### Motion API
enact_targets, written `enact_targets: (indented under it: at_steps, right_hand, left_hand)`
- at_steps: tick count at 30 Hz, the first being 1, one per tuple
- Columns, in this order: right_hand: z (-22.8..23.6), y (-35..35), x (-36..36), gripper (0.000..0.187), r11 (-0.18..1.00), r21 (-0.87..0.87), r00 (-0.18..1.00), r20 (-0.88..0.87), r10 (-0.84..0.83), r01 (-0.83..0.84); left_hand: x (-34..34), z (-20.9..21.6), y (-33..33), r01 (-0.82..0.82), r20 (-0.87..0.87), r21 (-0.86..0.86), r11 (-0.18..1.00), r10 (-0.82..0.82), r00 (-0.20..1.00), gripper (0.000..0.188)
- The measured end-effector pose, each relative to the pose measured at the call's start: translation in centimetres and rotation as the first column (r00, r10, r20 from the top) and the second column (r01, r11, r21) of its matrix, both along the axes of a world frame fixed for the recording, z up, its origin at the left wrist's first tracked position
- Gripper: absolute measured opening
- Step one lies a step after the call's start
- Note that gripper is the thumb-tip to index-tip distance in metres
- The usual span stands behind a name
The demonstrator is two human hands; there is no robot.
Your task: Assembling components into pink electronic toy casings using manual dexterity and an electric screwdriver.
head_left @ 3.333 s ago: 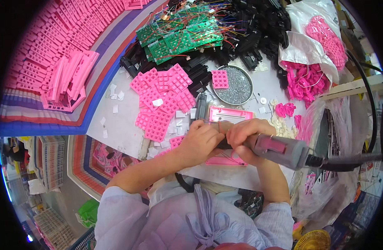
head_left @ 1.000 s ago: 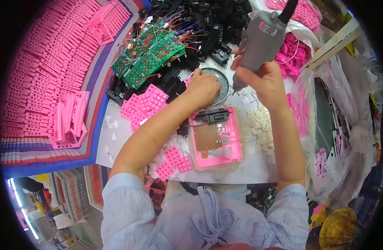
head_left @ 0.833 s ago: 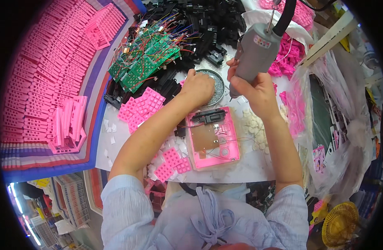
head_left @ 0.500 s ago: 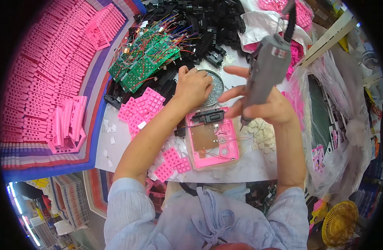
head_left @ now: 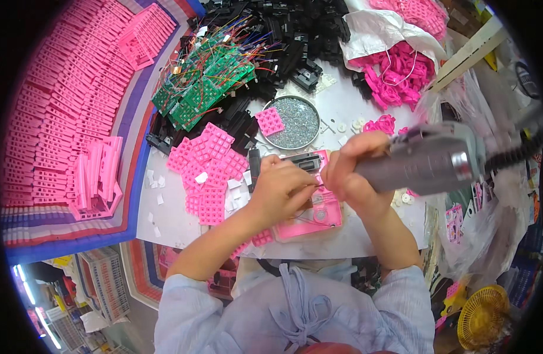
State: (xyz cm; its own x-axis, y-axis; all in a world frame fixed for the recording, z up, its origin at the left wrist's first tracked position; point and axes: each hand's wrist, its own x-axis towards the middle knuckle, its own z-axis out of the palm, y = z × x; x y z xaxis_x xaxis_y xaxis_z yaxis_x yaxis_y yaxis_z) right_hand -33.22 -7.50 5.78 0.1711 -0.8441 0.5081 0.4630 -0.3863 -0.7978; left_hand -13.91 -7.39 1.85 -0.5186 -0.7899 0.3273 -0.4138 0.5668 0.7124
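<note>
A corded grey electric screwdriver lies nearly level in my right hand, its tip pointing left. My left hand is closed in a pinch by that tip, over a pink plastic housing; whatever its fingertips hold is too small to make out. Inside the housing are thin wires and a black plastic part at the far end, partly covered by my hands. Just beyond stands a round dish of small silvery screws, with a pink keypad overlapping its left rim.
Pink keypads and white paper bits lie left of the housing. Green circuit boards with wires and a heap of black parts fill the back. A striped bin of pink housings stands left; a white bag holds pink parts.
My left hand has come from the screw dish back to the housing. My right hand has moved down and swung the screwdriver from upright to level, its tip now meeting the left fingertips.
</note>
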Motion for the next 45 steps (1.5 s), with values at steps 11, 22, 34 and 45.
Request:
enact_targets:
  at_steps: [11,22,34,45]
  right_hand:
    - [0.2,0.4,1.1,0.035,1.0,0.023,0.998,0.055,0.012,-0.013]
    - [-3.5,-4.2,1.4,0.021,0.96,0.172,0.971,-0.139,-0.197,0.219]
    - [-5.4,-4.5,2.4,0.018,0.966,0.046,0.894,-0.392,-0.217,0.255]
    - [-0.4,-10.2,-9.8,0.037,0.935,0.045,0.742,-0.623,-0.249,0.351]
  left_hand:
    - [0.5,-0.4,0.1,-0.071,-0.066,-0.155,0.985,0.062,0.996,0.013]
    - [-0.7,-3.6,-0.8,-0.146,0.237,-0.415,0.898,0.261,0.936,0.015]
    - [-0.4,-3.4,-1.7,-0.111,0.223,-0.267,0.957,0.174,0.959,0.018]
    - [3.9,7.0,-1.3,-0.175,0.263,-0.027,0.984,0.176,0.949,0.052]
